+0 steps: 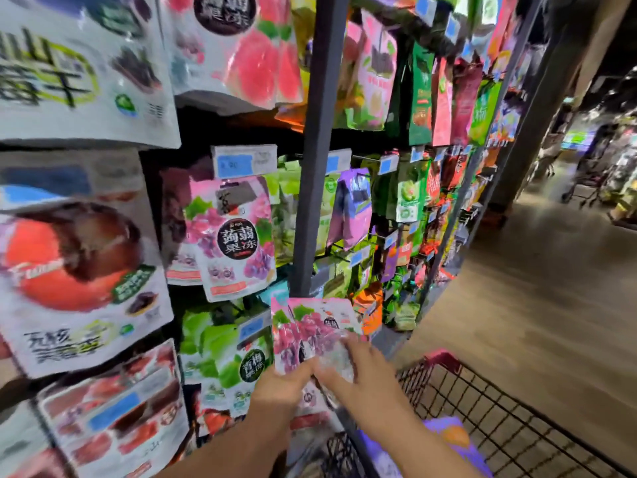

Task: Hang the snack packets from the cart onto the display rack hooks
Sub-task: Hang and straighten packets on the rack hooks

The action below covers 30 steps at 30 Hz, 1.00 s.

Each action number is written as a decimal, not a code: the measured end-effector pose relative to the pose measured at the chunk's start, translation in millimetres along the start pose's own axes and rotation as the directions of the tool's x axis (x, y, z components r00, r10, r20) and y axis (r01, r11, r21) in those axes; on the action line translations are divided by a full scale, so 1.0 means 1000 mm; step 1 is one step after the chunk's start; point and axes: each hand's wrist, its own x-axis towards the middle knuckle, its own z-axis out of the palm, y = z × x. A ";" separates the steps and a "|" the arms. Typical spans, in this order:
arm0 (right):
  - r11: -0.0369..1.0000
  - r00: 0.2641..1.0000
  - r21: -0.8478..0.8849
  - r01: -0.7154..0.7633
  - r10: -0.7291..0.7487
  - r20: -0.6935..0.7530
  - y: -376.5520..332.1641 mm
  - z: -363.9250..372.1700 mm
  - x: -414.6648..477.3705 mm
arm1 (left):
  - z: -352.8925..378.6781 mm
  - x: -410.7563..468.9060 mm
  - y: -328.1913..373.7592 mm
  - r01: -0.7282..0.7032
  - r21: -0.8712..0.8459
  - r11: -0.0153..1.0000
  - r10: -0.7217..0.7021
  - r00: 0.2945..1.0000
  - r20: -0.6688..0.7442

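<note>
Both hands on the pink packets (310,331) at six o'clock: left hand (281,386) pinches the bottom edge, right hand (362,369) grips the side. Cart (444,359) at five, rack (315,150) at twelve.

Two hands, left hand (286,386) and right hand (367,372), with at least two pink grape packets (310,327) between them, exact count unclear. One wire cart (444,362) right of the hands, one purple packet (448,434) inside. Above the hands, one matching hanging packet (234,236) in plain sight.
</note>
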 end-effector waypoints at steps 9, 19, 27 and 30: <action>0.950 0.966 0.307 -0.059 -0.023 0.259 -0.021 0.009 0.011 | -0.021 0.005 0.003 0.052 -0.157 0.986 -0.053 0.999 -0.005; 0.845 0.926 0.501 -0.189 -0.017 0.377 -0.019 0.006 0.022 | -0.026 -0.007 0.013 -0.222 0.021 0.975 0.219 0.971 0.091; 0.780 0.976 0.597 -0.187 0.077 0.204 -0.006 0.008 0.033 | -0.033 -0.009 0.034 -0.318 0.124 0.940 0.306 0.946 0.106; 0.751 0.977 0.629 -0.201 0.110 0.181 -0.005 0.003 0.037 | -0.036 -0.012 0.038 -0.332 0.102 0.938 0.323 0.942 0.089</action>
